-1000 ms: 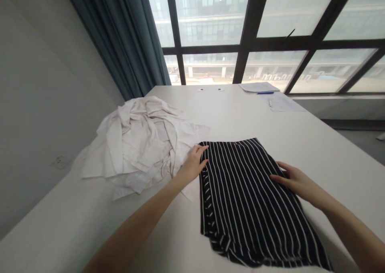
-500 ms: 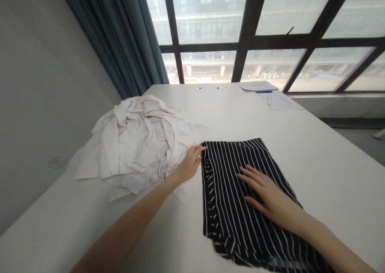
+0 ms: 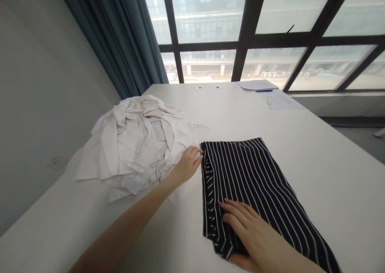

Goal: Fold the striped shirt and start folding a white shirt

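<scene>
A folded black garment [image 3: 243, 172] with thin white stripes lies on the white table in front of me. At its far left corner, my left hand [image 3: 189, 162] pinches the edge between fingertips and thumb. My right hand [image 3: 252, 233] rests palm down on the near part of the garment, fingers stretched out. Its thumb is spread toward the near edge, and its wrist covers part of the cloth. Along the garment's left side the stripes bunch in a slanted, folded-under strip. Its near right part runs out of view.
A crumpled heap of white cloth [image 3: 135, 136] lies to the left, close beside my left hand. Papers [image 3: 258, 85] and a blue pen [image 3: 264, 90] sit at the table's far right. Two small white pieces [image 3: 219, 87] are near the far edge, before the windows.
My right hand has slid toward me and left, from the garment's middle to its near part. My left fingertips have drawn back slightly onto the corner's edge.
</scene>
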`<state>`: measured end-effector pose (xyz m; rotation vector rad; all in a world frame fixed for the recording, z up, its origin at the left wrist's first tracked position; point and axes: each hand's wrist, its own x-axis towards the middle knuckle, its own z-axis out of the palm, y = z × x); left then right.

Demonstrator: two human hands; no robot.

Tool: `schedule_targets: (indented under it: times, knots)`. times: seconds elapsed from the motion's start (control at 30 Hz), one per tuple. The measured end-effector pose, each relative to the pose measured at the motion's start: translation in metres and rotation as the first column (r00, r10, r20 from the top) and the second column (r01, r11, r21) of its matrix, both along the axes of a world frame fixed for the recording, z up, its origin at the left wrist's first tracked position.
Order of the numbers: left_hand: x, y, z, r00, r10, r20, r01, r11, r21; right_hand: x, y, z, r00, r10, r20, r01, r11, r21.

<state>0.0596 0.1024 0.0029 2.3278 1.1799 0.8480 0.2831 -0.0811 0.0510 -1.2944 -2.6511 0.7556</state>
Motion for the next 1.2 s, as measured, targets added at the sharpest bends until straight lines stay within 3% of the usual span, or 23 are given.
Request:
schedule_targets:
  times: [0.13, 0.23, 0.33, 0.47, 0.63, 0.8, 1.0, 1.2]
  knots:
    - [0.020, 0.015, 0.007, 0.975, 0.199, -0.104, -0.202, 0.979, -0.019, -0.004, 0.003, 0.002, 0.997, -0.040, -0.067, 0.043, 0.998, 0.043]
    - [0.031, 0.024, 0.014, 0.941, 0.267, -0.206, -0.287, 0.955, -0.077, -0.002, 0.007, 0.014, 0.981, -0.087, -0.174, 0.088, 0.996, -0.002]
    - [0.034, 0.029, 0.019, 0.943, 0.251, -0.216, -0.279, 0.954, -0.109, -0.001, 0.006, 0.029, 0.948, -0.145, -0.282, 0.136, 0.989, -0.052]
    - [0.025, 0.031, 0.020, 0.964, 0.212, -0.161, -0.232, 0.966, -0.116, -0.008, 0.002, 0.037, 0.917, -0.117, -0.381, 0.104, 0.993, -0.057]
    - [0.015, 0.028, 0.016, 0.967, 0.194, -0.164, -0.209, 0.974, -0.084, -0.020, 0.003, 0.016, 0.952, -0.038, -0.305, -0.017, 0.984, -0.177]
    - [0.017, 0.019, 0.017, 0.966, 0.201, -0.164, -0.210, 0.977, -0.040, -0.016, 0.004, 0.004, 0.972, -0.086, -0.220, 0.022, 0.959, -0.282]
    - [0.025, 0.004, 0.026, 0.954, 0.193, -0.232, -0.205, 0.978, -0.029, -0.004, 0.011, 0.024, 0.966, -0.078, -0.246, -0.002, 0.951, -0.311]
    - [0.025, 0.009, 0.029, 0.977, 0.203, -0.063, -0.208, 0.973, -0.095, 0.001, 0.008, 0.039, 0.903, -0.229, -0.363, 0.115, 0.944, -0.310]
